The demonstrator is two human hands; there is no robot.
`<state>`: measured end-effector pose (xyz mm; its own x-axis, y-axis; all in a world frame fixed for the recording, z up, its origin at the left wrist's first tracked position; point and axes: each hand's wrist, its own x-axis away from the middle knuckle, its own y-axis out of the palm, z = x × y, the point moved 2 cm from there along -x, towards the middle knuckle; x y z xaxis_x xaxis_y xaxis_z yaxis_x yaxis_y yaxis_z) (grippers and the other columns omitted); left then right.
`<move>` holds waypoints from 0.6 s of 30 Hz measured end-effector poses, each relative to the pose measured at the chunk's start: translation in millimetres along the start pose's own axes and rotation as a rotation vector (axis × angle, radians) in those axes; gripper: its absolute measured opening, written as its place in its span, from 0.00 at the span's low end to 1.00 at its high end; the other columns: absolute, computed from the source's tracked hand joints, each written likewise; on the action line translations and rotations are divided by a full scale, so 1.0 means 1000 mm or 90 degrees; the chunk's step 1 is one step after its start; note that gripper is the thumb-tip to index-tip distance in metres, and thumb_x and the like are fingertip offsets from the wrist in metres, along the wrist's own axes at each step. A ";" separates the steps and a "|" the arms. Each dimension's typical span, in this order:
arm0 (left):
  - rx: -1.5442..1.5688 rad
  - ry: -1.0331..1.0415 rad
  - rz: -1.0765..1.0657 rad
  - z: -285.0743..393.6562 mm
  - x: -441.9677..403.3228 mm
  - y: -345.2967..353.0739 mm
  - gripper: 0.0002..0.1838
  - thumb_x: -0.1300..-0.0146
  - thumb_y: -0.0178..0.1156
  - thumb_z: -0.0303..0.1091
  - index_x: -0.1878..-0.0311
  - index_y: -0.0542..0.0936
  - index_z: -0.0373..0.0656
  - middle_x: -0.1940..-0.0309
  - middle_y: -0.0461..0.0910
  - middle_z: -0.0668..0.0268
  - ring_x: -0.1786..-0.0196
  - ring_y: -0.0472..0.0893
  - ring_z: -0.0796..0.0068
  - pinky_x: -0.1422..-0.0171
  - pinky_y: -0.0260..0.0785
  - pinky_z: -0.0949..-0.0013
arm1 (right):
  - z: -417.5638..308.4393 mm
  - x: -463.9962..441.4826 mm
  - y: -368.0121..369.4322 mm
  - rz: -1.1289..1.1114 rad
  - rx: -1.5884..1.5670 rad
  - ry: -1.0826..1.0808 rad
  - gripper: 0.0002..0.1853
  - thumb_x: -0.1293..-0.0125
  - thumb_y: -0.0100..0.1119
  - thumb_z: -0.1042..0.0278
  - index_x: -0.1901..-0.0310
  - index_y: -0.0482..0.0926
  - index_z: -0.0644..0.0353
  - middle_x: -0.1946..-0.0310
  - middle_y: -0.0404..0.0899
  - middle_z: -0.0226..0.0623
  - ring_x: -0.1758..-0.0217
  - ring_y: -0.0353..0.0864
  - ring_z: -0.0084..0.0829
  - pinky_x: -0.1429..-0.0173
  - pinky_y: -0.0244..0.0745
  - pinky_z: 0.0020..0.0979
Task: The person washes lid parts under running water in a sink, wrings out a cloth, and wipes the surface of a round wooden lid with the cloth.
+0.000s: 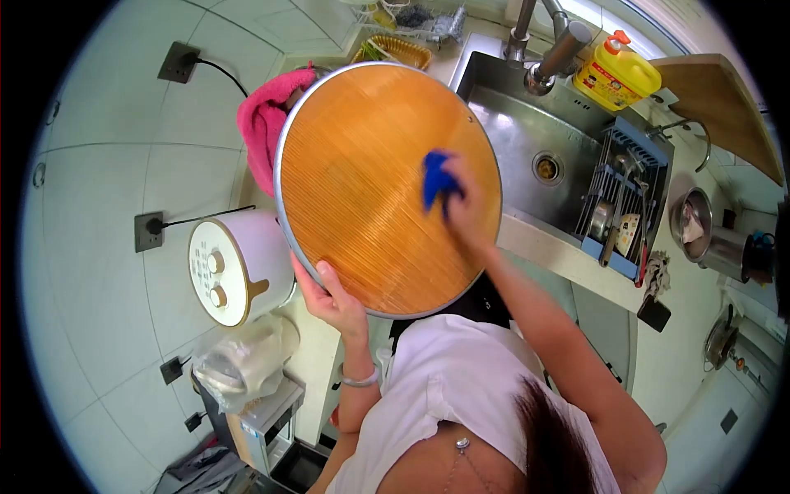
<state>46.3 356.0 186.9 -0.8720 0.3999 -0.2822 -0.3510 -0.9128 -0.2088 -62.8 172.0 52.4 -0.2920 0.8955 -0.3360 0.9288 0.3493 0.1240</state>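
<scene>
A large round wooden board with a metal rim is held up in front of my body. My left hand grips its lower left edge, the thumb on the face and the fingers at the rim. On the right half of the board, my right hand is closed on a blue cloth that lies against the wood. Motion blurs this hand a little. Part of the counter behind is hidden by the board.
A steel sink with a faucet lies behind right, holding a blue dish rack. Beside it stands a yellow soap bottle. At left are a pink towel, a white rice cooker and a plastic-wrapped item.
</scene>
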 end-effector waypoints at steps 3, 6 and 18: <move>0.066 -0.037 0.003 0.000 0.005 -0.001 0.26 0.24 0.47 0.31 0.28 0.59 0.26 0.34 0.69 0.53 0.37 0.72 0.69 0.33 0.63 0.68 | 0.062 -0.023 -0.046 0.146 0.165 0.305 0.20 0.40 0.50 0.86 0.45 0.76 0.62 0.45 0.78 0.45 0.39 0.76 0.39 0.37 0.69 0.32; 0.008 -0.017 0.014 0.000 0.004 0.005 0.27 0.24 0.46 0.32 0.28 0.58 0.27 0.35 0.70 0.54 0.38 0.72 0.70 0.35 0.65 0.68 | 0.045 -0.002 -0.026 0.087 0.161 0.210 0.22 0.41 0.48 0.87 0.45 0.77 0.60 0.43 0.78 0.44 0.37 0.75 0.39 0.33 0.67 0.33; 0.035 -0.020 0.072 0.017 0.002 0.012 0.26 0.23 0.47 0.34 0.29 0.60 0.28 0.35 0.70 0.54 0.37 0.72 0.69 0.33 0.65 0.67 | -0.015 0.070 -0.034 -0.088 0.064 0.051 0.26 0.48 0.45 0.92 0.46 0.75 0.62 0.40 0.74 0.51 0.35 0.73 0.50 0.30 0.64 0.43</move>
<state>34.7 344.7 200.0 -0.9172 0.2925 -0.2707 -0.2676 -0.9553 -0.1255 -118.2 227.1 38.8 -0.4313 0.8618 -0.2671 0.8959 0.4441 -0.0139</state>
